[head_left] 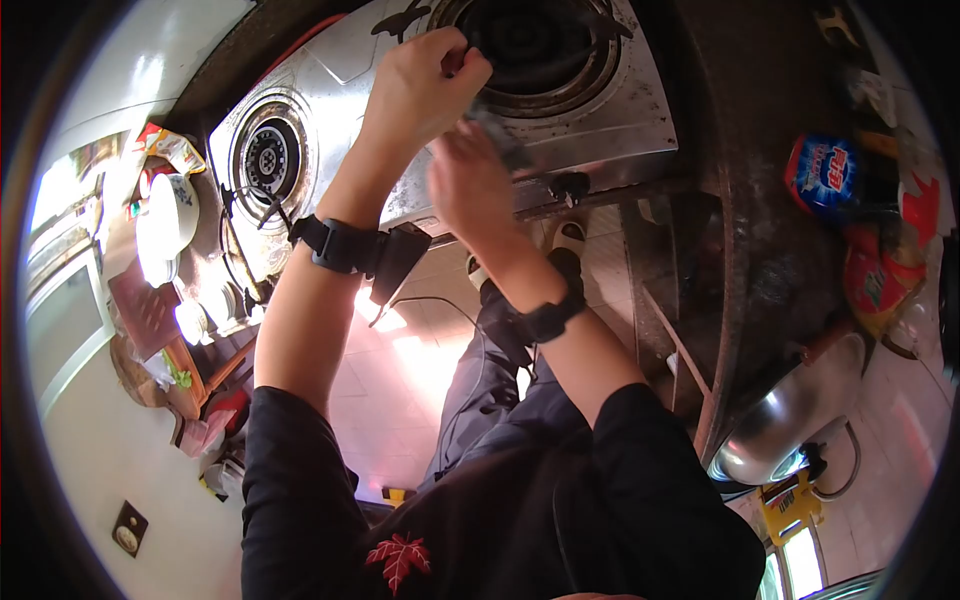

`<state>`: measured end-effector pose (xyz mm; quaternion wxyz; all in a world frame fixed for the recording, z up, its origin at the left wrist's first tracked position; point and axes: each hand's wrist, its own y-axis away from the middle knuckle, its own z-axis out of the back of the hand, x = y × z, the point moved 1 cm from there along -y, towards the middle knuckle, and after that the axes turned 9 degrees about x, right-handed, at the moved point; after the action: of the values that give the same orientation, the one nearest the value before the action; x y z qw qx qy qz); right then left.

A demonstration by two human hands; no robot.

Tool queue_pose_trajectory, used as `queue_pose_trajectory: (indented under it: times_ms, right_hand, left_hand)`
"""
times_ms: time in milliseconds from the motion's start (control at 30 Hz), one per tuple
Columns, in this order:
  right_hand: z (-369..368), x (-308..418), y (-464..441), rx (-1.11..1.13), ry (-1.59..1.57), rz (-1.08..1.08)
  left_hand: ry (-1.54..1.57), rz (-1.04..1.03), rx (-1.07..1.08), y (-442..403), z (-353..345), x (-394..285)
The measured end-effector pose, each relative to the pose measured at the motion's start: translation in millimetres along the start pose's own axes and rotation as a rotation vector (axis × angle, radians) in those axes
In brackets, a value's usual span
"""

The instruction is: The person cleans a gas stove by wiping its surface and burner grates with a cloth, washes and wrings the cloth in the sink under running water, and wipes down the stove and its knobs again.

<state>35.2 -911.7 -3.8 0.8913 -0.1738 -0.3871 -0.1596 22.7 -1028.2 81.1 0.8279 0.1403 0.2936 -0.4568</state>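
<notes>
My left hand (425,88) is curled into a loose fist above the steel gas stove (345,110), between its two burners. Nothing sticks out of its fingers. Below and to the right of it, my right hand (472,190) is smeared by motion at the front part of the stove top. At its fingertips is a blurred grey cloth-like thing (508,145), pressed near the large burner (525,50); its exact kind is hard to make out. A stove knob (569,187) sits on the front panel close by. The smaller burner (268,160) lies to the left.
On the dark counter at right stand a blue packet (825,178), a red and yellow packet (885,275) and a metal wok (790,415). White bowls (172,215) and a cutting board (140,372) are at left. A cable (440,300) hangs near my legs.
</notes>
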Motion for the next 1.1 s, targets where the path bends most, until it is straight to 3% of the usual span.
queue_pose_trajectory:
  times_ms: [67, 133, 233, 267, 300, 367, 500, 700, 733, 767, 833, 933, 1100]
  right_hand:
    - [-20.2, 14.5, -3.8, 0.075, -0.059, -0.01]
    - [-31.9, 27.3, 4.7, 0.139, -0.234, 0.155]
    - [-27.3, 29.3, 30.8, 0.22, -0.515, 0.105]
    - [3.4, 39.0, 36.9, 0.414, -0.79, -0.128]
    - [10.6, 35.6, 51.6, 0.418, -0.785, -0.13]
    - [18.0, 23.6, 77.4, 0.398, -1.202, -0.352]
    - [74.2, -6.5, 106.5, 0.264, -1.495, -0.631]
    - [136.3, -33.6, 67.2, -0.299, -1.367, -0.767]
    - [135.0, -52.1, 60.2, -0.302, -1.364, -0.773]
    - [135.6, -75.7, 52.8, -0.277, -0.821, -0.548]
    - [132.5, -91.5, 53.3, -0.239, -0.286, -0.308]
    - [120.4, -88.1, 56.3, -0.039, 0.229, -0.161]
    - [100.6, -62.7, 49.9, 0.017, 0.273, -0.116]
  left_hand:
    - [0.006, 0.052, 0.053, -1.3, 2.7, -4.5]
    - [0.011, 0.024, 0.044, -1.7, 0.2, -2.4]
    - [0.029, -0.008, 0.024, 2.3, -9.5, 3.8]
    - [0.043, -0.012, 0.021, 5.5, -15.8, 6.4]
    - [0.048, -0.011, 0.018, 8.5, -24.0, 8.6]
    - [0.027, -0.044, -0.01, 12.7, -37.0, 10.2]
    - [0.002, -0.095, 0.001, 19.1, -51.2, 13.9]
    - [0.009, -0.111, -0.034, 15.0, -33.5, 8.9]
    - [-0.006, -0.108, -0.026, 12.4, -21.8, 3.3]
    - [-0.003, -0.108, -0.023, 9.8, -13.8, -0.7]
    - [0.013, -0.02, 0.036, 1.9, 7.7, -8.9]
    - [0.015, 0.031, 0.1, -9.2, 29.6, -11.8]
    - [0.004, -0.05, 0.077, -14.6, 41.2, -4.8]
